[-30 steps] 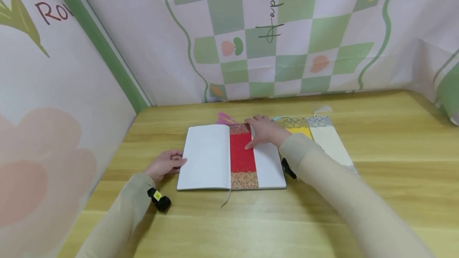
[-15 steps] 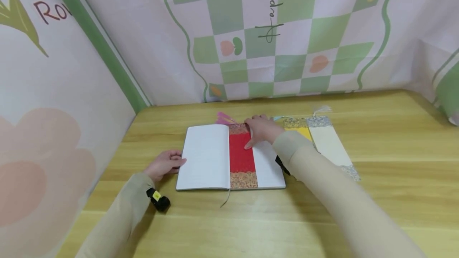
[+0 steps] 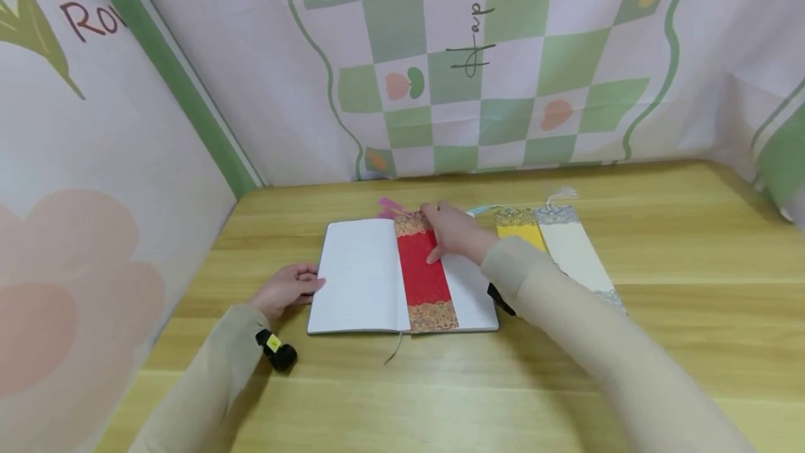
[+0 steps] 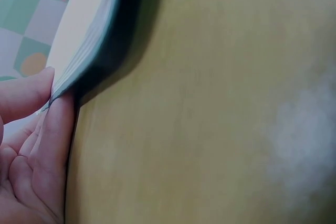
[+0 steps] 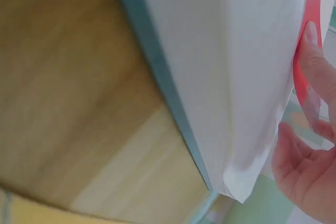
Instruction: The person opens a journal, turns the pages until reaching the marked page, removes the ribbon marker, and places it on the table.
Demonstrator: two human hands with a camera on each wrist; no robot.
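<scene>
An open notebook (image 3: 358, 278) with blank-looking pages lies on the wooden table. My left hand (image 3: 286, 290) pinches its left edge, thumb on the page and fingers beneath the cover, as the left wrist view shows. Across the right page lies a red bookmark (image 3: 423, 271) with patterned gold ends and a pink tassel (image 3: 391, 207). My right hand (image 3: 455, 231) grips the upper part of this bookmark, the thumb on its face and a fingertip at its back. In the right wrist view the bookmark (image 5: 300, 80) bends slightly under the thumb.
Right of the notebook lie a yellow bookmark (image 3: 520, 233), partly hidden by my right arm, and a cream bookmark (image 3: 575, 247) with a white tassel (image 3: 562, 193). A thin grey ribbon (image 3: 394, 349) hangs from the notebook's spine. A patterned curtain (image 3: 459, 110) stands behind the table.
The red bookmark's top has shifted left with my right hand, and its lower end has slid right. It now slants and slightly overhangs the notebook's lower edge. My left hand keeps its place.
</scene>
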